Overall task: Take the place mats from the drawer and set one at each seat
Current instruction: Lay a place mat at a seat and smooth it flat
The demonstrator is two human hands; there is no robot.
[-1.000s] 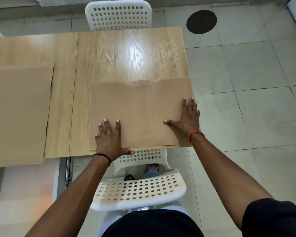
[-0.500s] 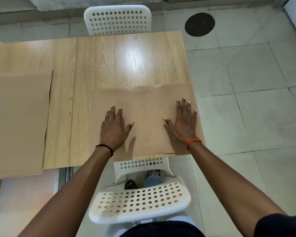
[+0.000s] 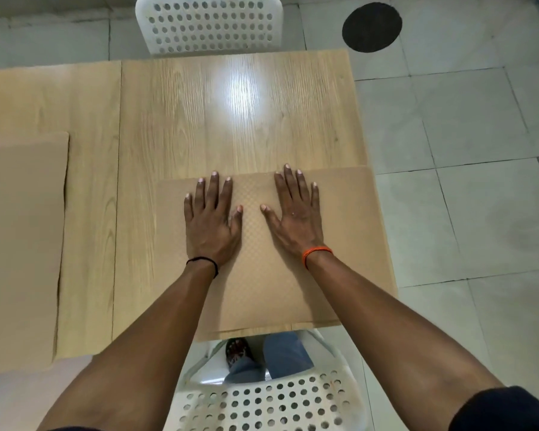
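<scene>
A tan place mat [image 3: 349, 244] lies flat on the wooden table [image 3: 231, 119] at the near edge, in front of the white chair below me. Its right side reaches the table's right edge. My left hand [image 3: 210, 219] and my right hand [image 3: 294, 213] rest palm down on the mat, side by side, fingers spread, fingertips near its far edge. Neither hand grips anything. A second tan place mat [image 3: 19, 244] lies on the table at the far left, partly cut off by the frame.
A white perforated chair [image 3: 262, 402] stands under the near table edge; another white chair [image 3: 209, 23] stands at the far side. Grey floor tiles lie to the right, with a black round mark [image 3: 372, 27] on them. My feet show below the table.
Both hands slid forward and inward across the mat, from its near corners to its middle. The view moved closer to the table.
</scene>
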